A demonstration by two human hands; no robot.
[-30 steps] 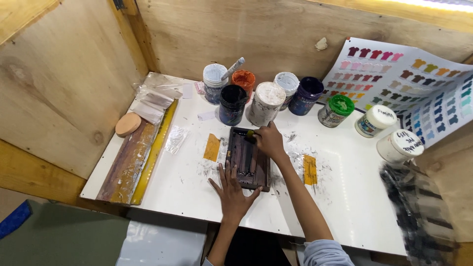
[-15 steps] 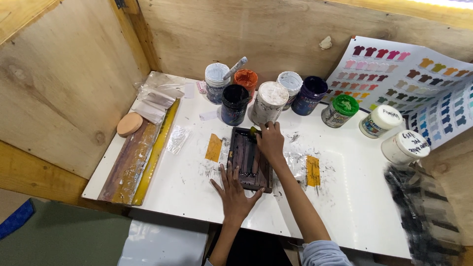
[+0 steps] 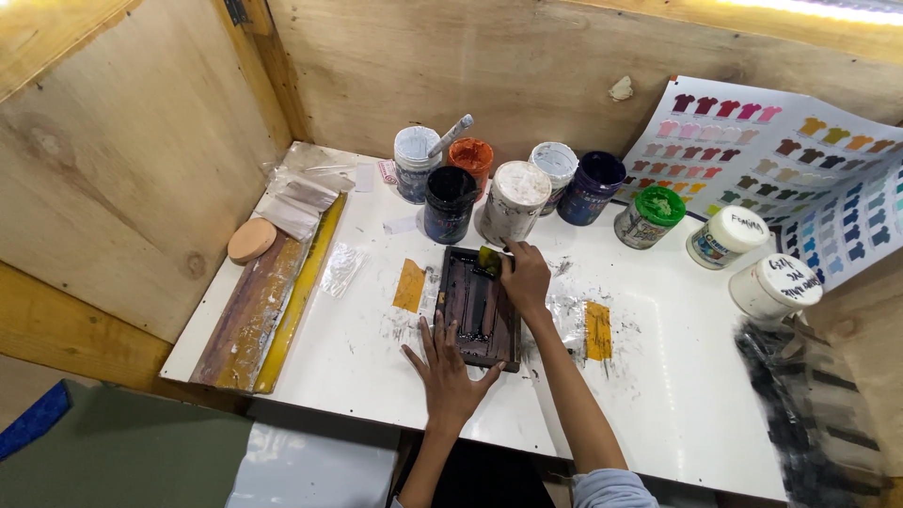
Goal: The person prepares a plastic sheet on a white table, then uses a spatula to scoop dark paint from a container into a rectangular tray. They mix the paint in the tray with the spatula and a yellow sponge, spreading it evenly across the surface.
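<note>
**Two hands working a small dark frame among the paint jars**

A small dark frame (image 3: 480, 309) is lying flat on the white table (image 3: 677, 395), and everything else is ranging around it. The left hand (image 3: 447, 369) is pressing down on the frame's near edge, fingers spread flat and gripping nothing. The right hand (image 3: 525, 277) is resting at the frame's far right corner, fingers curled around a small yellowish-green pad (image 3: 489, 260) sitting on the frame's top edge.

Just beyond the frame, a row of paint jars (image 3: 513, 202) is crowding the far side, leaving little room there. Strips of yellow tape (image 3: 409, 285) are lying just beside the frame on either side. Well to the frame's left, a long wooden squeegee (image 3: 252, 315) is lining the table's edge; to the frame's right, the tabletop is stretching out bare toward two white-lidded tubs (image 3: 752, 259) and a colour chart (image 3: 800, 160).
</note>
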